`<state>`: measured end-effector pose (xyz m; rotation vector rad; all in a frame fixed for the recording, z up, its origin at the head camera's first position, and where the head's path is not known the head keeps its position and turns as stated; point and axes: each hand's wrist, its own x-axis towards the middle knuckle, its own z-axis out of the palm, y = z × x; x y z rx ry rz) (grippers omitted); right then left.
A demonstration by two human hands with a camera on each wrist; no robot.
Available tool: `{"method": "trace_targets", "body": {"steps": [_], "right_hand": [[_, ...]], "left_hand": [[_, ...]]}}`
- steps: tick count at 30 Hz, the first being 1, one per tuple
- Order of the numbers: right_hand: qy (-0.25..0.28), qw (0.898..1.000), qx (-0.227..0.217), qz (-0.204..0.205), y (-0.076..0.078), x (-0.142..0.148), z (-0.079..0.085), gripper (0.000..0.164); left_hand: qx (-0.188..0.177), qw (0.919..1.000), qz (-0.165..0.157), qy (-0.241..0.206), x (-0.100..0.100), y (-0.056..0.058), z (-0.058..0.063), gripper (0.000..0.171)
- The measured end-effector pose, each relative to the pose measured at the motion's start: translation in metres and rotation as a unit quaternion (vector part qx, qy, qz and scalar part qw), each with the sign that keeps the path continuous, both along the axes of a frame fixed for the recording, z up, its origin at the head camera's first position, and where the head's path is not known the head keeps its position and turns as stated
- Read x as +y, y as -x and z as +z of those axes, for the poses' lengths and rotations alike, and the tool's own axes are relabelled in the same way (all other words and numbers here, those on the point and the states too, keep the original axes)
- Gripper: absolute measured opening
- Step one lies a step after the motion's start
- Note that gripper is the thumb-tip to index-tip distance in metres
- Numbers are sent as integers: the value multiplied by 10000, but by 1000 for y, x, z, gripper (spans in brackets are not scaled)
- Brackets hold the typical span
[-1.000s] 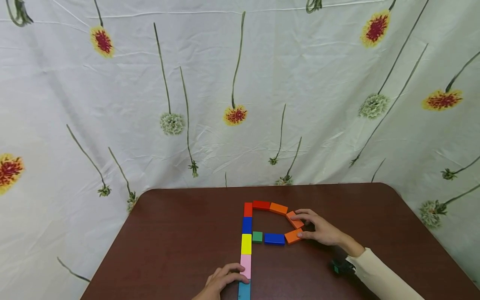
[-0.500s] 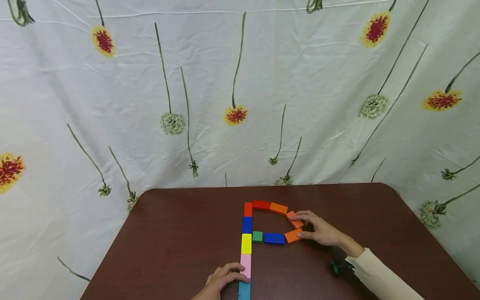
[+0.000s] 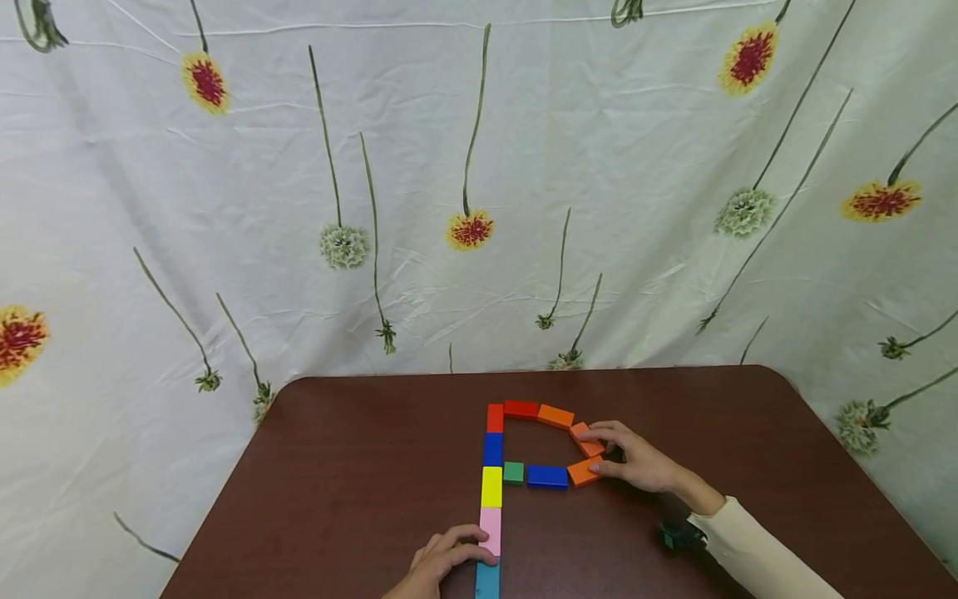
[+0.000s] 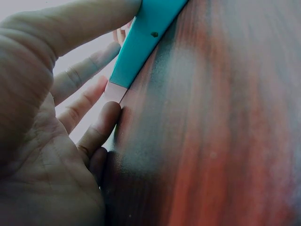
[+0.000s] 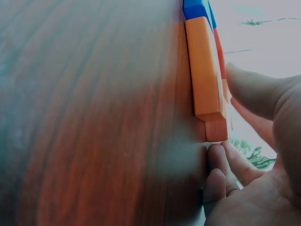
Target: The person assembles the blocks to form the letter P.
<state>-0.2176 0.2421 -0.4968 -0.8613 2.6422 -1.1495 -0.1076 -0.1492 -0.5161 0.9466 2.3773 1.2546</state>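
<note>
In the head view, flat coloured blocks lie on a table as a straight column with a loop at its upper right. My left hand [image 3: 443, 559] rests at the column's left side, fingertips on the pink block [image 3: 491, 526] and thumb on the light blue block [image 4: 150, 35]. Over at the loop, my right hand [image 3: 642, 459] touches two orange blocks: the index finger is on the upper orange block [image 3: 585, 438], the thumb on the lower orange block [image 3: 584, 472]. In the right wrist view, the lower orange block [image 5: 204, 70] stands beside the thumb, the other fingers partly curled.
Up the column run a yellow block [image 3: 491, 487], a blue block [image 3: 493, 449] and a red block [image 3: 495, 418]. Another red block [image 3: 521, 409], an orange block [image 3: 556, 416], a blue block [image 3: 548, 477] and a green block [image 3: 513, 473] form the loop. A flowered cloth [image 3: 419, 166] hangs behind the dark table [image 3: 337, 466].
My right hand has shifted very slightly left, and the two orange blocks under it have moved a little left with it. The left hand has stayed in place.
</note>
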Motion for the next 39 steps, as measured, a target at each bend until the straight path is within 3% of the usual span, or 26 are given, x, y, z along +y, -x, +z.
{"method": "trace_targets", "body": {"steps": [9, 18, 30, 35, 39], "right_hand": [[139, 9984, 534, 117, 11, -4, -1, 35], [-100, 9992, 356, 130, 17, -1, -1, 38], [15, 9978, 653, 121, 18, 1, -2, 37], [132, 9958, 881, -205, 25, -5, 1, 32], [76, 9977, 352, -575, 34, -15, 8, 32]], "left_hand": [[260, 9996, -2, -108, 0, -1, -1, 45], [361, 9992, -6, -150, 1, -2, -1, 45], [292, 9995, -25, -114, 1, -1, -1, 44], [233, 9997, -1, -93, 1, -1, -1, 44], [278, 9996, -8, -105, 1, 0, -1, 45]]}}
